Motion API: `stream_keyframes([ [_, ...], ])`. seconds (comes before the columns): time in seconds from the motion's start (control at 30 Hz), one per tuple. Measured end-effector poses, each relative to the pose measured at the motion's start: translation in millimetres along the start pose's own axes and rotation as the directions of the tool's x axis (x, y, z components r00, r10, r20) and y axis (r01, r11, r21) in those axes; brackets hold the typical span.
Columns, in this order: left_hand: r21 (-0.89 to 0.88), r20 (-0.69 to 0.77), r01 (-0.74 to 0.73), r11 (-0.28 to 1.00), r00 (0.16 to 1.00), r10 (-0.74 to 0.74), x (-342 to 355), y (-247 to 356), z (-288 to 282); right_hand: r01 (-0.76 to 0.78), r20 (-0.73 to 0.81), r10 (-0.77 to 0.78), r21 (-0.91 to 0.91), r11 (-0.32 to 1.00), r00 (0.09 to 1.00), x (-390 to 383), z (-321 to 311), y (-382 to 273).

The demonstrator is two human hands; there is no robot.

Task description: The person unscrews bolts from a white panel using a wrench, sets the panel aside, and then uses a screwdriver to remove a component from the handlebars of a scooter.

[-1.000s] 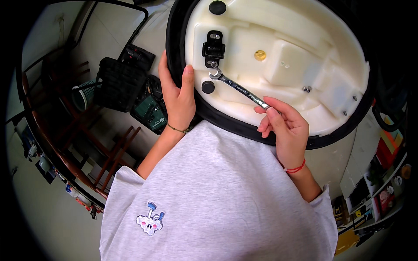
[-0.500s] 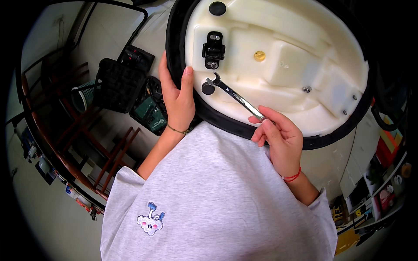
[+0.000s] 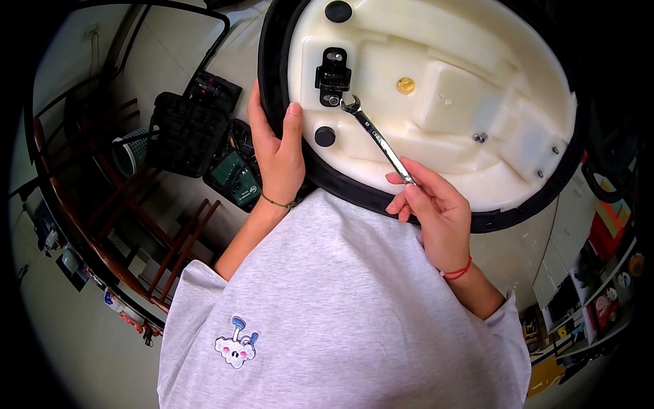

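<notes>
A scooter seat (image 3: 381, 146) is tipped so that its cream plastic underside and black padded rim face me. My left hand (image 3: 281, 153) grips the seat's left edge, thumb on the near side and fingers mostly hidden behind the rim. Between the thumb and fingers of my right hand (image 3: 436, 208) is a chrome combination wrench (image 3: 381, 143), shut in a pinch near its lower end. Its open jaw lies right beside the nut (image 3: 334, 100) at the bottom of a black hinge bracket (image 3: 333, 71); I cannot tell whether they touch. Below the bracket sits a round black rubber pad (image 3: 325, 136).
On the floor at left lies an opened black tool case (image 3: 187, 129) with a power drill (image 3: 211, 87) by it. Wooden chairs (image 3: 180, 252) and a teal basket (image 3: 131, 153) stand farther left. Shelves with assorted items (image 3: 599, 293) are at right.
The wrench has swung up and right, from above the rubber pad to beside the bracket's nut. My right hand shifted slightly upward; my left hand stays on the rim.
</notes>
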State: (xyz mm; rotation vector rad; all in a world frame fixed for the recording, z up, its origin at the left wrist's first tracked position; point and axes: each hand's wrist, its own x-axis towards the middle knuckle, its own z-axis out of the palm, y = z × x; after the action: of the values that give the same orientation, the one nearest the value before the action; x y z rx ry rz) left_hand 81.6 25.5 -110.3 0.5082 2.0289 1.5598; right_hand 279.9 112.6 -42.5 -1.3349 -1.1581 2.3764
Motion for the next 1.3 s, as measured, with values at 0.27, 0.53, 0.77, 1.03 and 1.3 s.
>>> stream_keyframes([
  [0.27, -0.025, 0.012, 0.013, 1.000, 1.000, -0.013, 0.2, -2.2, -1.6, -0.023, 0.069, 0.022, 0.010, 1.000, 0.997, -2.4, -2.9, 2.0],
  [0.53, 0.007, 0.007, 0.002, 1.000, 1.000, -0.002, 2.0, -1.3, -1.2, -0.076, 0.091, 0.076, -0.004, 0.997, 0.993, 2.9, 8.9, 2.7],
  [0.77, 0.036, -0.005, -0.003, 0.999, 1.000, 0.004, 2.2, -3.9, -0.8, -0.176, 0.242, 0.149, 0.095, 0.980, 0.959, 11.1, 35.7, 6.5],
  [1.03, 0.050, 0.026, -0.005, 0.999, 1.000, 0.003, 2.0, -0.7, -2.5, -0.191, 0.163, 0.193, -0.029, 0.981, 0.967, 21.7, 5.0, -9.0],
  [1.3, 0.045, 0.060, -0.029, 0.999, 0.998, 0.027, 7.1, -3.4, -5.3, 0.342, 0.044, -0.344, -0.287, 0.895, 0.938, 83.6, -9.8, -82.5],
])
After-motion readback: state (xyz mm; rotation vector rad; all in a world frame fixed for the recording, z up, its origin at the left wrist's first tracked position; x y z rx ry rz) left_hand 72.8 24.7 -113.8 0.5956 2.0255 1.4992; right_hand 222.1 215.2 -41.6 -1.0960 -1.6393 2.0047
